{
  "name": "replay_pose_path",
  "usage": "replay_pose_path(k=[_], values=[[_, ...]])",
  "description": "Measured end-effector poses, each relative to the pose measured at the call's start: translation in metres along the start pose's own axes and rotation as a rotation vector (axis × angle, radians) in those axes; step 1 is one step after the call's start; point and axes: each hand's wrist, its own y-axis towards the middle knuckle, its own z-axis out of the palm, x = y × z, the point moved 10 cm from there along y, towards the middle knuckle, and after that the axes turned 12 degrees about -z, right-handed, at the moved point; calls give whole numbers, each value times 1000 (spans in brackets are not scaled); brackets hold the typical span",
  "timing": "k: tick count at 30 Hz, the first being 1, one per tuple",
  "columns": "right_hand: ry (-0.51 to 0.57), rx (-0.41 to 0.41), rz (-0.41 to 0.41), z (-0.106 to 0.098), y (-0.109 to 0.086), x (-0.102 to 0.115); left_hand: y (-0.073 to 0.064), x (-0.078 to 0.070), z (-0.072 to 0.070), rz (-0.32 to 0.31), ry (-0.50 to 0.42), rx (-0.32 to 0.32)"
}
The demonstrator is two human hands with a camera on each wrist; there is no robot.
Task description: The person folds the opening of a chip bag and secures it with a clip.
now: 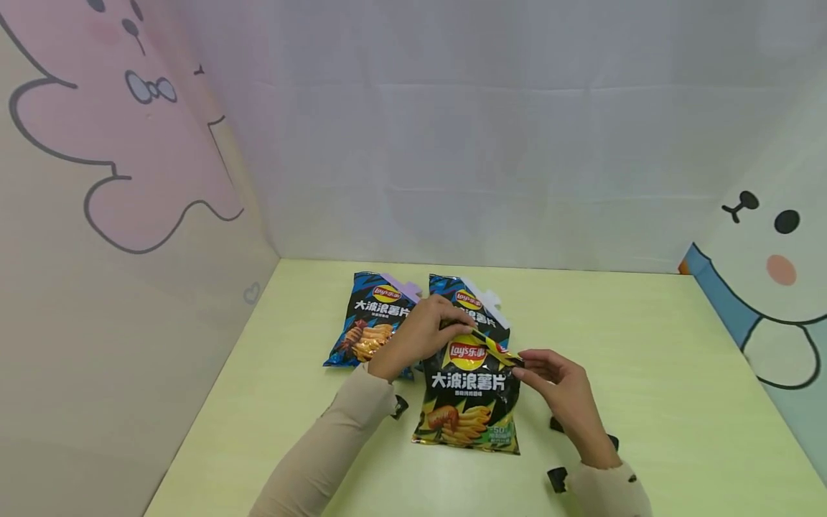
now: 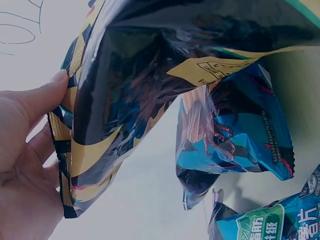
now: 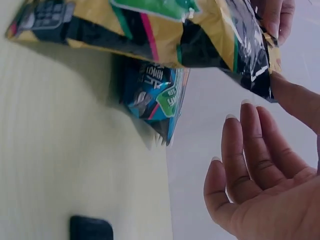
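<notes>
A black and yellow chip bag [image 1: 466,402] stands in front of me, its top edge folded over into a narrow strip [image 1: 497,352]. My left hand [image 1: 431,329] pinches the left end of that fold. In the left wrist view, the thumb of my left hand [image 2: 25,145] presses the creased edge. At the opposite corner, my right hand [image 1: 562,388] grips the fold between thumb and fingers. The right wrist view has several fingers of my right hand [image 3: 265,170] spread below the bag's corner [image 3: 260,82].
Two blue chip bags lie behind: one at left [image 1: 371,316] with a lilac clip [image 1: 408,289], another partly hidden [image 1: 497,332] with a white clip [image 1: 489,300]. Small black pieces lie on the table, one by my left sleeve [image 1: 400,407], another by my right sleeve [image 1: 557,480]. A pale wall rises behind.
</notes>
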Motion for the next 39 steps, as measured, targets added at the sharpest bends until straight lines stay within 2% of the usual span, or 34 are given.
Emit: replay_pose_path(k=[6, 11, 16, 20, 26, 34, 39], values=[[-47, 44, 60, -9, -7, -11, -1, 0, -1, 0, 3, 7], [-188, 71, 33, -20, -11, -13, 0, -2, -2, 15, 6, 4], [-290, 103, 37, -31, -17, -17, -2, 1, 0, -1, 5, 19], [-334, 142, 59, -41, -21, -22, -3, 2, 2, 6, 0, 29], [-420, 236, 30, -52, -21, -27, 1, -2, -1, 22, 9, 25], [-498, 333, 151, -63, -29, -50, 1, 0, -2, -8, -12, 50], [-513, 334, 186, -68, -34, -59, 0, 2, 0, -14, -24, 54]])
